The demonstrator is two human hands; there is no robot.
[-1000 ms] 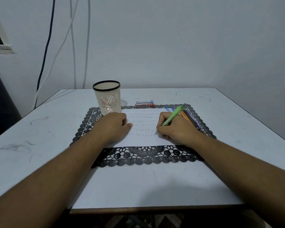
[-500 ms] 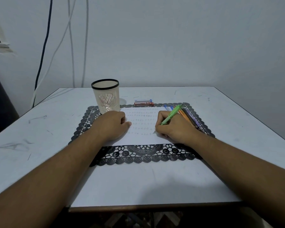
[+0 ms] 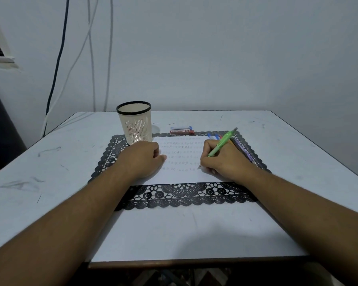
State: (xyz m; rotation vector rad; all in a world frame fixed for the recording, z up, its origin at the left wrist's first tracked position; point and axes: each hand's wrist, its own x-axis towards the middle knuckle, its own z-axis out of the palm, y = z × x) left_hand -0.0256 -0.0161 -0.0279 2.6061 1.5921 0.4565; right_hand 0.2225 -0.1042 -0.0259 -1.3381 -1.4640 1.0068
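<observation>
View from the head camera. The right hand (image 3: 225, 162) grips a green pencil (image 3: 221, 144) — its fingers (image 3: 207, 146) curl closely round the lower barrel, and the tip meets the sheet of paper (image 3: 184, 175) at the right end of the lowest row of faint marks. The barrel tilts up and away to the right, its cap end above the knuckles. The left hand (image 3: 143, 159) rests on the left part of the sheet, fingers folded into a loose fist that holds nothing. The sheet lies on a black lace placemat (image 3: 184, 196), centred on the pale desk (image 3: 184, 234). A cream mesh pen cup (image 3: 135, 122) with a dark rim stands at the placemat's far left corner, just beyond the left hand. Two slim lead cases (image 3: 181, 130) — one blue, one red — lie side by side beyond the sheet's far edge. Several spare pens (image 3: 243, 150) lie on the placemat, partly hidden behind the right hand.
</observation>
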